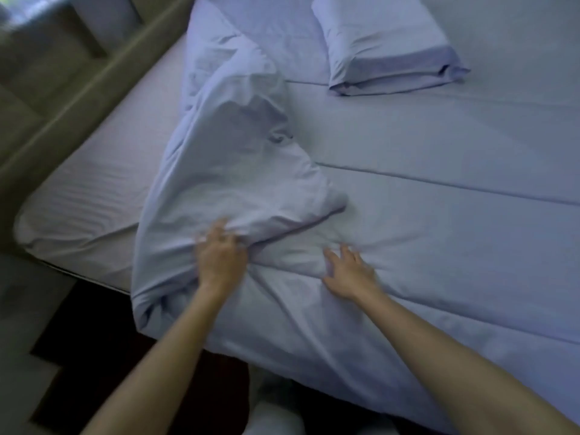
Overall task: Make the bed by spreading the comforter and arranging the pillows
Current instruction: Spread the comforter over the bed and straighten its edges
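A pale lilac comforter (238,158) lies in a bunched, twisted heap along the left half of the bed, running from the headboard end down over the near edge. My left hand (219,252) rests on the lower part of the heap, fingers curled into a fold of the fabric. My right hand (350,271) lies flat on the flatter cloth just to the right, fingers spread, holding nothing. One pillow (386,42) in a matching case with a darker band sits at the far side of the bed (455,146).
The fitted sheet (94,189) is bare on the left of the mattress. A padded olive bed frame (62,98) runs along the left edge. Dark floor (94,334) and a white rounded object (273,409) lie below the near edge.
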`<state>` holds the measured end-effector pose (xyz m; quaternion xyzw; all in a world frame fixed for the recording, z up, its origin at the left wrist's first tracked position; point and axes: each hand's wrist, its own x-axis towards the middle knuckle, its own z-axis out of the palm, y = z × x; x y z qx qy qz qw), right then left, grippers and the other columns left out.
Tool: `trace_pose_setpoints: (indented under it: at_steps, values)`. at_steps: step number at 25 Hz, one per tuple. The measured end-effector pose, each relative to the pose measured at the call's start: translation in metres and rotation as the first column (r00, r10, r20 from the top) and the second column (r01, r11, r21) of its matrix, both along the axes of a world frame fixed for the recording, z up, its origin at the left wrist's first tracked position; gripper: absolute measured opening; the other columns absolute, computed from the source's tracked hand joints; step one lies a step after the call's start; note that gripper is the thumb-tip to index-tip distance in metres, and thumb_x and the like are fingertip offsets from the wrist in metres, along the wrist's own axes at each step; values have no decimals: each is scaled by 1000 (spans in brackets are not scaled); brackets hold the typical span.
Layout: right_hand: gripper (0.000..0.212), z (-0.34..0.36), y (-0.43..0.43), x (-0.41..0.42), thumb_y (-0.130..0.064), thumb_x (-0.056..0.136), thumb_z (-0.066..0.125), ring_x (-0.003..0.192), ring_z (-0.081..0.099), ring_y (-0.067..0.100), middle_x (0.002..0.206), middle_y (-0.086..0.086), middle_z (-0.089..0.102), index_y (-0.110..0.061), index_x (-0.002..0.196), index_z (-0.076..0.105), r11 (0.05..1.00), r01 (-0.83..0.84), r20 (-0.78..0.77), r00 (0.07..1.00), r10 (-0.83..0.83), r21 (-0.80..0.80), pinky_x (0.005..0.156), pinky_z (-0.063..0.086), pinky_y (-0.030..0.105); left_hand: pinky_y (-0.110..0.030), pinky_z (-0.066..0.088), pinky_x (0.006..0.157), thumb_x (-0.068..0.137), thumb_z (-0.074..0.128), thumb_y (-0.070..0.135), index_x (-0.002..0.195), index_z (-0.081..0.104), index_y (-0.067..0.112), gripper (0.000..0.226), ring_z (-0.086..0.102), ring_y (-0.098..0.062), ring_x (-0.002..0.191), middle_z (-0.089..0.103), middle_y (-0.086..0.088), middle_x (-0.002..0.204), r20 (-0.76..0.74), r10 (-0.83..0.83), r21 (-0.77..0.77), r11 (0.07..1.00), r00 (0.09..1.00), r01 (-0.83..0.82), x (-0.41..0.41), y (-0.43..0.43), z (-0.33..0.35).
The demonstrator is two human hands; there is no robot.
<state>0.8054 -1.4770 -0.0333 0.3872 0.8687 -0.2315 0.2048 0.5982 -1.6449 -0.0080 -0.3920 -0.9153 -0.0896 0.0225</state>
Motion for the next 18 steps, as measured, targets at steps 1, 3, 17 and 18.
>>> trace_pose_setpoints:
  at_steps: [1,3,17,18]
  values:
    - [77,-3,-8,-15,-58,84,49,145,5,39,161,5,-3,-42,148,9,1000,2,84,996,-3,8,114,22,56,-60,33,102,68,67,28,111,65,13,46,51,-38,125,49,-19,139,12,-155,-72,985,988,155,2,25,3]
    - [85,-5,-16,-36,-64,81,51,143,-2,48,160,3,-15,-47,147,1,999,29,191,981,-32,17,112,18,61,-64,17,110,72,68,37,139,42,22,73,26,-37,142,23,-14,157,82,-320,-298,896,944,330,-20,52,0]
    - [71,6,-24,-56,-46,86,52,143,3,48,160,-1,-13,-52,144,11,968,249,196,951,-241,-19,112,20,60,-46,49,72,83,49,7,118,49,25,40,63,-44,87,66,-24,95,157,270,314,898,950,-307,-171,-27,93]
    - [65,6,-27,-59,-44,85,50,141,11,48,161,3,-3,-48,143,20,965,263,156,953,-259,-7,112,23,58,-46,49,72,85,48,9,115,49,23,34,62,-43,88,66,-23,96,152,386,368,832,910,-415,-190,-51,109]
